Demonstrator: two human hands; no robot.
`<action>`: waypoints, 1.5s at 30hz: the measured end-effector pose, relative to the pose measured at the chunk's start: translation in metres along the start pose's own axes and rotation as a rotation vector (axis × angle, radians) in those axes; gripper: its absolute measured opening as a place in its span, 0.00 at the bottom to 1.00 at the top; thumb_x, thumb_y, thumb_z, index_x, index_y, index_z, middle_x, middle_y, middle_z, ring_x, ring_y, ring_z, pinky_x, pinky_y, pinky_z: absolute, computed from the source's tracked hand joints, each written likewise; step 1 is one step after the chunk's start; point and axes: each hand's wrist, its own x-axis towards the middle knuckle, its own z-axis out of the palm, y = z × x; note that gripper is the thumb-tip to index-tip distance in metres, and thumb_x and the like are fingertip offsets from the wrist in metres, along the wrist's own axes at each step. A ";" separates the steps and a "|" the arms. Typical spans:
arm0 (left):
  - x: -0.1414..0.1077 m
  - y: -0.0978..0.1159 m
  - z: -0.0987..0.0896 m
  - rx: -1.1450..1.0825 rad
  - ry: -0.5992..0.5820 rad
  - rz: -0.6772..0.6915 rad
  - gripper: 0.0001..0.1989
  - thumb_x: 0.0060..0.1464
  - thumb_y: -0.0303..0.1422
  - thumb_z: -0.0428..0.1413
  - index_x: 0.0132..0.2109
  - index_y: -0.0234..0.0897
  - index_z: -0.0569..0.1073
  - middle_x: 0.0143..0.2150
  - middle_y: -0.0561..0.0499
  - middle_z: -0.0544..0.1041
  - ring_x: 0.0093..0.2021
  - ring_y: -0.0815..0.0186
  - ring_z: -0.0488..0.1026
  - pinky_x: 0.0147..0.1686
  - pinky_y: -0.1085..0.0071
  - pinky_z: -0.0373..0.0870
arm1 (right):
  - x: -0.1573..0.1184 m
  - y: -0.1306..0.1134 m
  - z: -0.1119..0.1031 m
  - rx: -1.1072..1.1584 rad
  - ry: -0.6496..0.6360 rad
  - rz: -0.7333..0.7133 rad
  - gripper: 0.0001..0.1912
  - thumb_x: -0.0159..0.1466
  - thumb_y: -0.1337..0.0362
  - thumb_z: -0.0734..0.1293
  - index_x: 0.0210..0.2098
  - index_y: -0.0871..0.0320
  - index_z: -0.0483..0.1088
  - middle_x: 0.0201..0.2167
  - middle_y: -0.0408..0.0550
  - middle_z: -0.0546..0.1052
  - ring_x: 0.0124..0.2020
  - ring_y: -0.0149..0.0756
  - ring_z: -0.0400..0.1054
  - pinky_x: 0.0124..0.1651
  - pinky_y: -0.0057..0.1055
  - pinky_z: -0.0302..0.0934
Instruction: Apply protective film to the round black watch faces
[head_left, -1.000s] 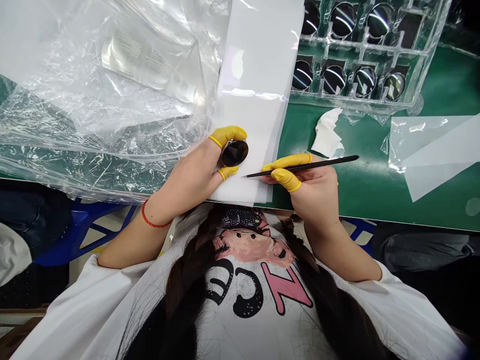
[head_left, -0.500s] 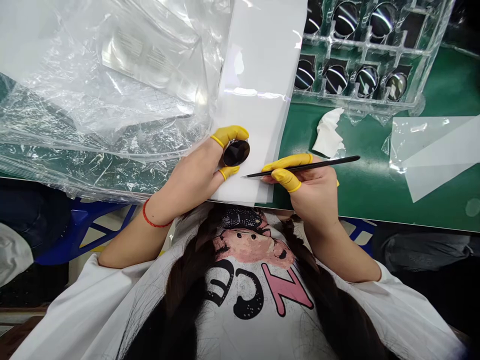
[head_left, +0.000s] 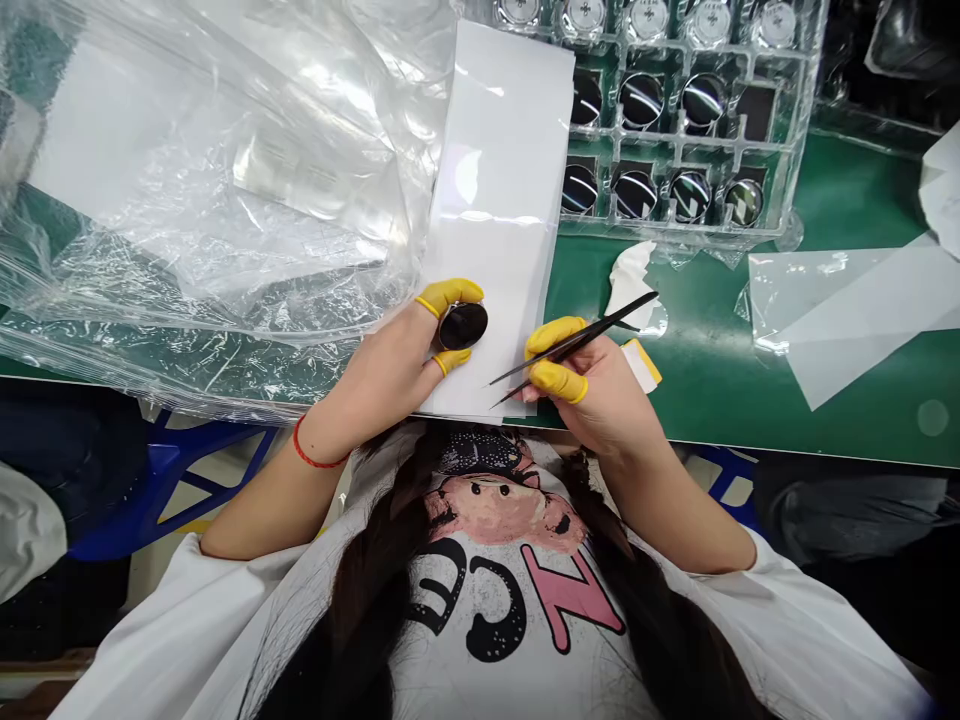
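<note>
Between the yellow-cotted thumb and finger of my left hand (head_left: 401, 360) is a round, glossy black disc (head_left: 463, 326), held by its edge over a white sheet (head_left: 495, 180). My right hand (head_left: 592, 385), also with yellow finger cots, grips black tweezers (head_left: 577, 342). The two tips of the tweezers are apart and point left, a little below and right of the disc, not touching it. Behind the right hand lie a crumpled white tissue (head_left: 630, 280) and a small yellow-and-white piece (head_left: 643, 366), partly hidden by the hand.
A clear compartment tray (head_left: 784, 185) at the back right holds several dark discs and silver round pieces. Clear plastic bags (head_left: 300, 250) cover the left side of the green table (head_left: 705, 380). Translucent sheets (head_left: 832, 320) lie at the right.
The tweezers in my right hand have turned and their tips have spread apart. The yellow-and-white piece has come into sight. The view has shifted, showing more of the tray; my left hand still holds the disc.
</note>
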 end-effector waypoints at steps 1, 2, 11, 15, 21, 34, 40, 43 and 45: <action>0.000 -0.001 0.000 -0.003 0.002 0.010 0.23 0.60 0.30 0.55 0.61 0.39 0.64 0.57 0.47 0.72 0.57 0.59 0.72 0.58 0.64 0.71 | 0.000 0.000 -0.001 0.008 -0.006 0.009 0.23 0.42 0.58 0.85 0.30 0.56 0.74 0.24 0.36 0.76 0.19 0.25 0.71 0.28 0.23 0.75; 0.000 -0.001 0.000 -0.007 0.004 0.018 0.23 0.60 0.30 0.55 0.61 0.39 0.64 0.58 0.47 0.72 0.57 0.59 0.73 0.58 0.64 0.71 | -0.001 0.000 -0.002 0.011 -0.010 0.013 0.22 0.41 0.60 0.85 0.31 0.56 0.75 0.24 0.36 0.76 0.21 0.25 0.73 0.30 0.23 0.76; 0.000 -0.001 0.001 -0.005 0.003 0.013 0.23 0.60 0.30 0.55 0.61 0.40 0.63 0.58 0.47 0.72 0.57 0.59 0.73 0.58 0.64 0.72 | -0.009 0.000 -0.008 -0.161 0.076 -0.006 0.15 0.48 0.59 0.83 0.31 0.56 0.79 0.28 0.44 0.82 0.29 0.35 0.79 0.38 0.32 0.80; 0.000 -0.001 0.001 -0.009 0.010 0.015 0.24 0.59 0.29 0.55 0.61 0.41 0.63 0.57 0.48 0.72 0.56 0.59 0.73 0.58 0.63 0.73 | -0.010 0.001 -0.005 -0.249 0.099 -0.034 0.16 0.50 0.55 0.82 0.32 0.56 0.79 0.25 0.43 0.81 0.26 0.33 0.77 0.32 0.29 0.77; 0.000 -0.003 0.001 -0.003 0.018 0.038 0.24 0.59 0.29 0.55 0.61 0.41 0.62 0.57 0.48 0.72 0.56 0.59 0.73 0.57 0.63 0.73 | -0.010 0.001 -0.007 -0.313 0.109 -0.020 0.20 0.50 0.50 0.81 0.33 0.57 0.78 0.23 0.44 0.79 0.24 0.32 0.75 0.29 0.28 0.75; 0.002 -0.001 0.001 -0.019 0.000 -0.002 0.23 0.59 0.30 0.54 0.61 0.38 0.63 0.58 0.47 0.72 0.57 0.59 0.73 0.60 0.64 0.70 | -0.006 0.002 0.001 -0.325 0.129 0.011 0.25 0.46 0.45 0.81 0.30 0.58 0.75 0.22 0.43 0.78 0.22 0.30 0.74 0.27 0.26 0.74; 0.002 0.000 -0.001 -0.014 -0.026 -0.025 0.23 0.59 0.32 0.54 0.61 0.39 0.64 0.58 0.47 0.72 0.57 0.58 0.73 0.60 0.63 0.70 | -0.006 0.001 0.002 -0.335 0.156 0.045 0.27 0.44 0.44 0.81 0.30 0.59 0.75 0.22 0.43 0.78 0.22 0.31 0.73 0.26 0.27 0.73; 0.001 0.000 0.000 -0.022 -0.018 -0.025 0.23 0.59 0.31 0.54 0.61 0.39 0.63 0.58 0.47 0.72 0.57 0.59 0.73 0.60 0.63 0.70 | -0.008 0.002 0.003 -0.340 0.150 0.018 0.26 0.46 0.46 0.81 0.31 0.58 0.76 0.24 0.44 0.79 0.23 0.31 0.74 0.26 0.27 0.73; 0.001 0.000 0.000 -0.026 -0.019 -0.017 0.24 0.59 0.31 0.54 0.62 0.39 0.62 0.59 0.47 0.72 0.57 0.59 0.72 0.60 0.63 0.70 | -0.009 0.003 0.003 -0.345 0.145 -0.016 0.24 0.47 0.47 0.81 0.31 0.58 0.77 0.25 0.44 0.79 0.25 0.31 0.74 0.27 0.26 0.73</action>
